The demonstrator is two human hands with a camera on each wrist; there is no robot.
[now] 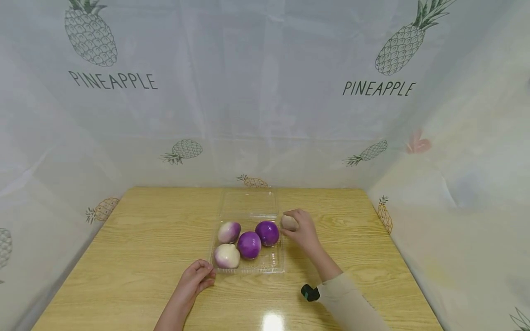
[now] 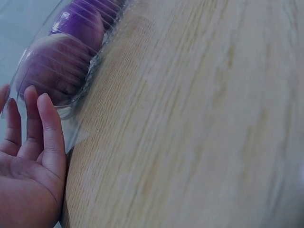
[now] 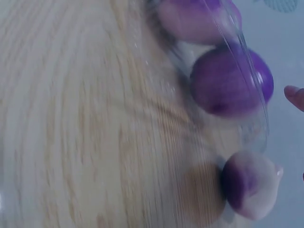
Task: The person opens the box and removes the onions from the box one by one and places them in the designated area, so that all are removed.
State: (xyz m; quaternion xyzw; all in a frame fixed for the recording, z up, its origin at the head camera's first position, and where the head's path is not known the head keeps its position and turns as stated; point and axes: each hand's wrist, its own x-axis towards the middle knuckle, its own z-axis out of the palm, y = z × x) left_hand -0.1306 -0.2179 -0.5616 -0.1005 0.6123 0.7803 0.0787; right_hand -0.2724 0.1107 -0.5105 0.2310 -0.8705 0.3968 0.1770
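A clear plastic clamshell container (image 1: 273, 263) lies with its lid (image 1: 250, 204) folded back. Inside sit several glossy purple-and-cream onions, including a purple onion (image 1: 249, 245) and a paler onion (image 1: 227, 256). At the near left corner is my left hand (image 1: 194, 281); its lightly bent fingers (image 2: 51, 126) rest against the wall there. Beside the right wall, a loose pale onion (image 1: 289, 223) stands on the table, pointed tip up in the right wrist view. My right hand (image 1: 303, 230) reaches over it, fingers spread around it, a fingertip (image 3: 295, 96) showing apart from it.
The wooden table (image 1: 165, 230) runs back to a hanging sheet (image 1: 256, 105) printed with pineapples, which also covers both sides. A small black device (image 1: 309, 293) is at my right sleeve (image 1: 349, 301).
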